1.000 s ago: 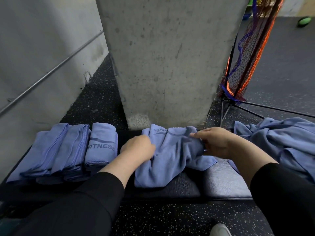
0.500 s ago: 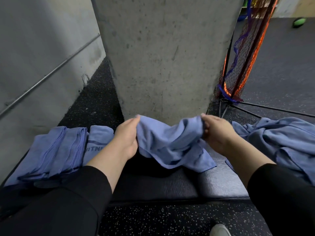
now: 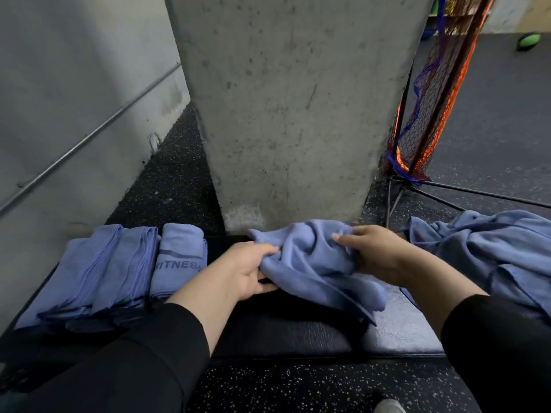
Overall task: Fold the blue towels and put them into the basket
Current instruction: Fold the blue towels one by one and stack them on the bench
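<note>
A big concrete pillar (image 3: 298, 108) stands in the middle, and in front of it lies a dark padded bench (image 3: 283, 332). On the right end of the bench there is a loose heap (image 3: 489, 254) of blue towels, not folded. On the left end lie folded towels (image 3: 119, 272), side by side, one with printed letters on it. Between them, on the bench, is the towel (image 3: 316, 263) now in work, crumpled and partly hanging toward the front edge.

The left hand (image 3: 247, 271) pinches the left side of this towel, fingers curled on the cloth. The right hand (image 3: 372, 251) grips its upper right part, also with curled fingers. The two hands are apart, with the bunched cloth between them.

I judge the step is the start of folding this towel: it is not yet flat and has no clean fold. The next move probably needs finding two corners, pulling the cloth straight, and laying it flat. No basket is visible here, so where the folded towels must go I cannot tell.
</note>
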Motion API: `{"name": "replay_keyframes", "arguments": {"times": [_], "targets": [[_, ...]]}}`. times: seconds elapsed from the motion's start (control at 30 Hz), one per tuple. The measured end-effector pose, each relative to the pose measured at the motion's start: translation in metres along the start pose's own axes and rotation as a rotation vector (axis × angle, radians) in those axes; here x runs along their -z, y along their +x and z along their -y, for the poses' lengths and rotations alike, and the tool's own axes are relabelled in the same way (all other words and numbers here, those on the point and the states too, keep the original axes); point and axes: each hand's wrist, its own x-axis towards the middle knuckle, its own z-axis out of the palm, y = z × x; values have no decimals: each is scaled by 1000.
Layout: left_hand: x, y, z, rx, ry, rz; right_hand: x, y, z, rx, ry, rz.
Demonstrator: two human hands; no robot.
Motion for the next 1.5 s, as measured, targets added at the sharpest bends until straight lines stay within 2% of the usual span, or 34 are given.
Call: {"name": "replay_keyframes", "arguments": {"times": [0.07, 0.17, 0.23, 0.3, 0.33, 0.47, 0.53, 0.63, 0.7, 0.77, 0.83, 0.97, 1.03, 1.1, 1.17, 1.23, 1.27, 1.33, 1.43, 1.5], "targets": [[1, 8, -2, -44, -120, -64, -2, 1, -1, 9, -133, -100], [10, 25, -14, -112, -333, -164, 4, 0, 14, 114, 120, -295], [15, 26, -12, -62, -270, -142, 8, -5, 20, 120, 271, -191], [15, 21, -1, 19, -104, -71, 3, -15, 17, 47, 174, -25], [15, 20, 3, 36, -65, -59, 2, -16, 13, 12, 88, 4], [19, 31, -1, -129, -179, -250, 8, -11, 16, 31, 32, -224], [27, 40, -5, -148, -251, -349, 16, -10, 16, 15, 83, -256], [32, 43, 1, -20, -234, -237, 19, -16, 13, -43, 129, -69], [27, 37, 7, 43, -88, -106, 20, -18, 9, -79, 26, 47], [20, 32, 13, 41, 17, -98, 19, -17, 5, -85, -33, 52], [18, 34, 17, -22, 46, -196, 19, -15, 3, -66, -50, -25], [25, 39, 8, -151, 104, -427, 28, -16, 5, -1, -189, -278], [29, 37, 1, -202, 81, -519, 35, -14, 7, -1, -180, -401], [29, 32, -5, -220, -80, -479, 38, -15, 9, -15, -142, -449], [25, 23, -7, -177, -229, -274, 36, -17, 9, -32, -82, -391], [18, 17, -1, -108, -184, -31, 32, -19, 8, -61, 64, -277], [16, 17, 4, -93, -110, 26, 31, -21, 9, -74, 118, -225], [12, 17, 10, -112, -25, -1, 29, -24, 10, -98, 128, -145], [6, 22, 9, -232, -73, -145, 28, -26, 6, -114, 40, -100], [6, 24, 3, -327, -51, -288, 28, -24, 4, -61, -9, -171]]}}
